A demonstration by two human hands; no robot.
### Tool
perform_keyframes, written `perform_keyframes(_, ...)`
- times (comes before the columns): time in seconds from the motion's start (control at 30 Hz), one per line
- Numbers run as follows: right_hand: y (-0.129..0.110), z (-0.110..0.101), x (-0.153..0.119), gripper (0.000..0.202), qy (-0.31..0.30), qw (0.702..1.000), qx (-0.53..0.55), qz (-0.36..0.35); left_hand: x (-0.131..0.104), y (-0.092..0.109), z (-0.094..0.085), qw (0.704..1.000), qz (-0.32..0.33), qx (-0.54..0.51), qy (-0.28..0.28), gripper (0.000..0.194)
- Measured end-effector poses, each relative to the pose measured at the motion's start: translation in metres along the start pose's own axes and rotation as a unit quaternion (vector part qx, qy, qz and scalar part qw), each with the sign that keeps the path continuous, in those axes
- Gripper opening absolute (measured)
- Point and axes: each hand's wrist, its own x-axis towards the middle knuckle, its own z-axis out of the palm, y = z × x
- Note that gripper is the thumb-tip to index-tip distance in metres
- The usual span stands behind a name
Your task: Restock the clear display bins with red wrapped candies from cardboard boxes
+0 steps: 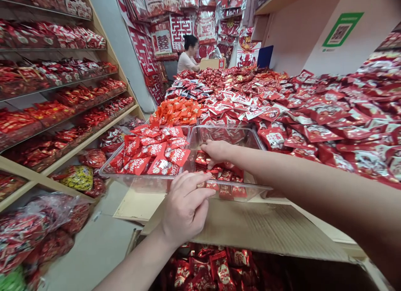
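Observation:
My right hand [216,152] reaches into a clear plastic bin [255,141] that holds small red packets [226,176] toward its front. Its fingers point down by the packets, and whether they grip one is hidden. My left hand [188,203] is at the front rim of that bin, fingers slightly apart and bent, with nothing seen in it. Left of it, a second clear bin [138,179] is filled with red packets with white lettering [153,150]. Below my hands an open cardboard box [250,228] contains more shiny red packets [222,270].
Heaps of red packets [326,111] cover the table behind and to the right. Shelves of packets [62,76] stand at the left, with plastic bags [46,228] on the floor. A person [187,59] sits at the far end.

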Motion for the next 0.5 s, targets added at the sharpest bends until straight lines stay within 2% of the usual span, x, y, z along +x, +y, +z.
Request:
perform_keyframes(0.1, 0.01, -0.018, -0.004, 0.057, -0.026, 0.999, 0.018, -0.012, 0.001, 0.001, 0.001, 1.0, 0.004, 0.001, 0.003, 0.024)
perform_keyframes(0.2, 0.019, -0.04, -0.015, 0.03, -0.009, 1.0, 0.0, 0.024, 0.001, 0.0, 0.001, 1.0, 0.006, 0.0, 0.01, 0.024)
perform_keyframes(0.27, 0.018, -0.049, -0.025, 0.025, -0.032, 0.998, 0.004, 0.048, 0.002, 0.0, 0.001, 1.0, 0.005, -0.001, 0.011, 0.023)
perform_keyframes(0.4, 0.0, -0.04, -0.039, 0.033, -0.167, 0.986, -0.008, -0.015, 0.002, -0.001, 0.001, 1.0, 0.005, 0.003, 0.004, 0.024)
perform_keyframes(0.5, -0.017, -0.022, -0.04, 0.038, -0.187, 0.981, -0.024, -0.036, 0.003, -0.002, 0.001, 1.0, 0.009, 0.008, 0.005, 0.024)
